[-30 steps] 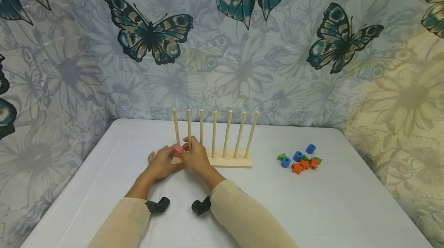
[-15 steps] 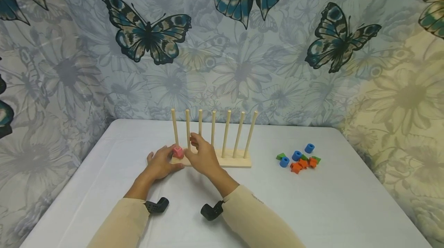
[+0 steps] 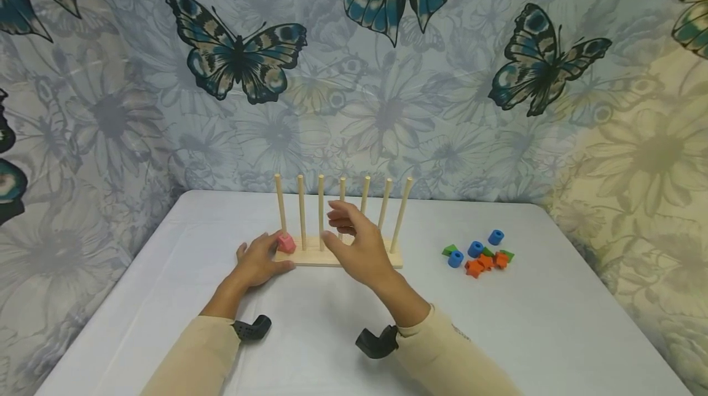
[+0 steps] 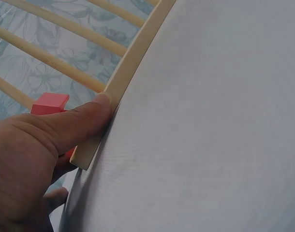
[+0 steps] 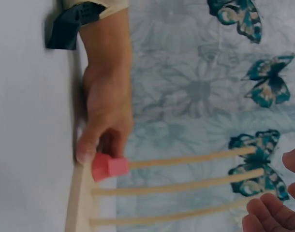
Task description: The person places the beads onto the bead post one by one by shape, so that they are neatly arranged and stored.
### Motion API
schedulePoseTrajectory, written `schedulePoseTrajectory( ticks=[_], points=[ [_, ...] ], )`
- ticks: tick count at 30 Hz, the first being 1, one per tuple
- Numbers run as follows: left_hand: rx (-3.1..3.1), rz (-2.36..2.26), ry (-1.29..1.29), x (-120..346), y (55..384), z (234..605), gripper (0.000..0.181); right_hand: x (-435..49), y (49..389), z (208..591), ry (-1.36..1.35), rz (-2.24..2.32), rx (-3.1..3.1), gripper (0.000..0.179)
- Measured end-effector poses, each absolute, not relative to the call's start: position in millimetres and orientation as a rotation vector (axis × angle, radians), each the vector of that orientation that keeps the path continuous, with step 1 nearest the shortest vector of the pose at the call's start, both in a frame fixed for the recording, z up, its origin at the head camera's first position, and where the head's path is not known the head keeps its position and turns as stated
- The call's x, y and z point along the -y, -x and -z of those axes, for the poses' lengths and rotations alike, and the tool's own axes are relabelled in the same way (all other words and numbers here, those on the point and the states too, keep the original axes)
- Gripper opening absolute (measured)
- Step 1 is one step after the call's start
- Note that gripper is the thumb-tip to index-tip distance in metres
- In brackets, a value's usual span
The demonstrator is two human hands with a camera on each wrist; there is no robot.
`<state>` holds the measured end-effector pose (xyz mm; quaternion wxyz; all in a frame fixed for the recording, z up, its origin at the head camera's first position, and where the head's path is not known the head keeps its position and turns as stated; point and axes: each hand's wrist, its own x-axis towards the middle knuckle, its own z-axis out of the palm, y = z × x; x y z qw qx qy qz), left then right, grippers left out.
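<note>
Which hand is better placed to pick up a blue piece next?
Probably the right hand: it appears to hold nothing and is nearer the blue pieces, off to the right. The left hand grips the pegboard at its left end.

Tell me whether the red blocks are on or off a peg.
On: the leftmost peg rises from the red blocks in the head view.

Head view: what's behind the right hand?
Part of the wooden peg rack: the tops of its fourth peg and fifth peg from the left show above the right hand. Their bottom ends and a stretch of the base are covered; anything there can't be seen.
</note>
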<state>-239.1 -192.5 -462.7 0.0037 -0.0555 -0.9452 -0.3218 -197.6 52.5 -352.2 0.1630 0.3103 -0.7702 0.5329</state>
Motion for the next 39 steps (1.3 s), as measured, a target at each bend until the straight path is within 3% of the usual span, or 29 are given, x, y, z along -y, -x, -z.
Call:
schedulePoseTrajectory(
  ticks=[11,30,39],
  points=[
    [2.956,1.017,0.157,195.2,237.4,465.0,0.085,-113.4,169.2,317.3,-0.857,-1.439,2.072,0.044],
    [2.941,1.025,0.184,193.2,237.4,467.2,0.086,-243.9,183.8,353.8,-0.636,-1.433,1.953,0.046],
    [2.941,1.004,0.179,192.3,239.3,464.3,0.084,-274.3,188.4,378.5,-0.318,-1.426,2.056,0.037]
  ],
)
